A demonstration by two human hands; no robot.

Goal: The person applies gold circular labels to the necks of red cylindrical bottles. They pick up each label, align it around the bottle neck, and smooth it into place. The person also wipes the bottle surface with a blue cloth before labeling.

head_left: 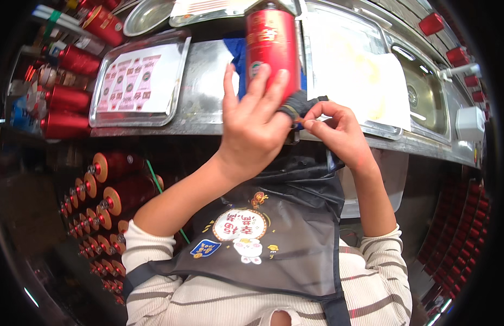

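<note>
A red bottle (271, 49) with gold markings lies across a blue cloth (236, 60) at the counter's near edge, its neck end toward me. Dark grey cloth-like wrapping (299, 106) is bunched around that end. My left hand (253, 117) holds the bottle's lower side, fingers spread along the red surface and its thumb side against the wrapping. Beside it, the thumb and forefinger of my right hand (338, 130) are pinched together at the wrapping. A thin orange-brown strip shows near those fingertips; what exactly they hold is too small to make out.
Left on the counter is a metal tray (178, 89) with a pink printed sheet (128, 84). A white-covered tray (355, 76) and a sink (425, 89) stand to the right. Red bottles (70, 100) line the far left; more bottles (113, 165) are stacked below the counter.
</note>
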